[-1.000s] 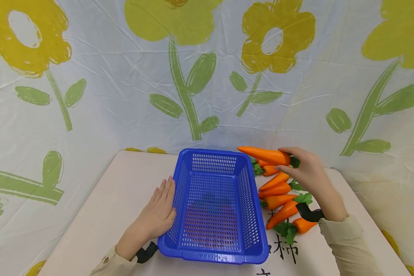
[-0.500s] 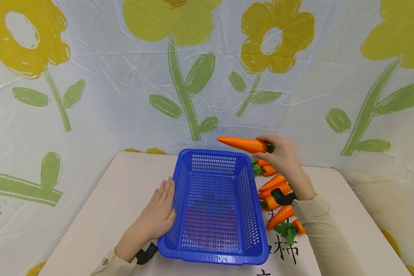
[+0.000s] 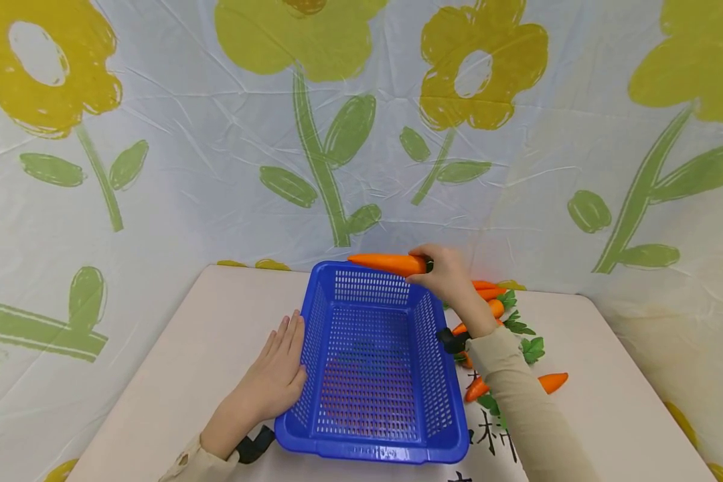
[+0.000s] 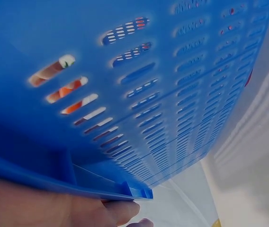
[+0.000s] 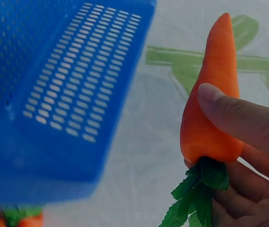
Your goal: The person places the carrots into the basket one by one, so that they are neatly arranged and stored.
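My right hand (image 3: 448,274) holds an orange carrot (image 3: 391,263) by its thick end, above the far rim of the blue plastic basket (image 3: 370,452). In the right wrist view the thumb lies across the carrot (image 5: 215,104), and its green leaves (image 5: 196,194) hang below the fingers. The carrot's tip points left in the head view. Against the basket's left rim rests my left hand (image 3: 274,375), its fingers straight and side by side. The left wrist view catches part of those fingers (image 4: 120,211) along the rim, beside the slotted wall.
Several more carrots (image 3: 553,382) with green leaves lie to the right of the basket, partly hidden by my right arm. Black characters (image 3: 488,432) mark the pale table (image 3: 217,314). A flower-patterned cloth (image 3: 205,167) hangs behind it.
The right hand has moved left with the carrot, from over the other carrots to over the basket's far rim, rising slightly and then lowering. The left hand and basket have stayed put.
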Demonstrator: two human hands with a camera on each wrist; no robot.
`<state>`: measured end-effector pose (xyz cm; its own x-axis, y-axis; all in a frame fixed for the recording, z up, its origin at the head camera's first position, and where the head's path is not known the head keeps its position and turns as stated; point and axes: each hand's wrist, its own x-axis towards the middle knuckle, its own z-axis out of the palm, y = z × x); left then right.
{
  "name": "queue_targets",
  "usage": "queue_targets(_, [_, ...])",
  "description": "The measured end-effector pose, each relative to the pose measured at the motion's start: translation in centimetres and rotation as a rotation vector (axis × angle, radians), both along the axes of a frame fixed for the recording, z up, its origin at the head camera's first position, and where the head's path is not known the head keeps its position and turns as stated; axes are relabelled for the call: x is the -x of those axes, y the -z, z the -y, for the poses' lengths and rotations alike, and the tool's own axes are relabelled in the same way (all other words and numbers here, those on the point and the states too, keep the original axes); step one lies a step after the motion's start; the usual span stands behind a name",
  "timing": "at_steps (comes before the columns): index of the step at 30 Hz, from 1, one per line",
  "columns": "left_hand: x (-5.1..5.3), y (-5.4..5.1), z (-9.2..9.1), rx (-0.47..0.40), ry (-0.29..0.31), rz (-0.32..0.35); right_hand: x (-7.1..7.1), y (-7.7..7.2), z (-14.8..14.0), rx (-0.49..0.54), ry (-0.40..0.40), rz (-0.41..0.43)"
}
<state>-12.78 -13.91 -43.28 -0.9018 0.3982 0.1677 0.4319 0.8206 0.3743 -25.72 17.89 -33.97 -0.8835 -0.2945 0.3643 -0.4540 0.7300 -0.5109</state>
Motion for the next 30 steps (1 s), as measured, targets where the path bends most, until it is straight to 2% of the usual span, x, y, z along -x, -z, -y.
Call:
queue_targets(4, [0.1, 0.1, 0.0, -0.002, 0.002, -0.007, 0.6, 1.1, 0.9, -0.010, -0.009, 0.036])
queue_targets(10, [0.2, 0.2, 0.0, -0.002, 0.002, -0.007, 1.6, 2.7, 2.2, -0.030, -0.029, 0.044])
queue_targets(15, [0.1, 0.1, 0.1, 0.003, 0.005, 0.005, 2.1, 3.7, 3.4, -0.035, -0.024, 0.132])
queue_targets(20, [0.0, 0.1, 0.1, 0.006, 0.004, 0.011, 2.5, 4.7, 4.4, -0.039, 0.027, 0.224])
queue_targets(30, [0.1, 0.2, 0.1, 0.009, 0.004, 0.015, 2.9, 7.2, 5.7, -0.138, 0.132, 0.274])
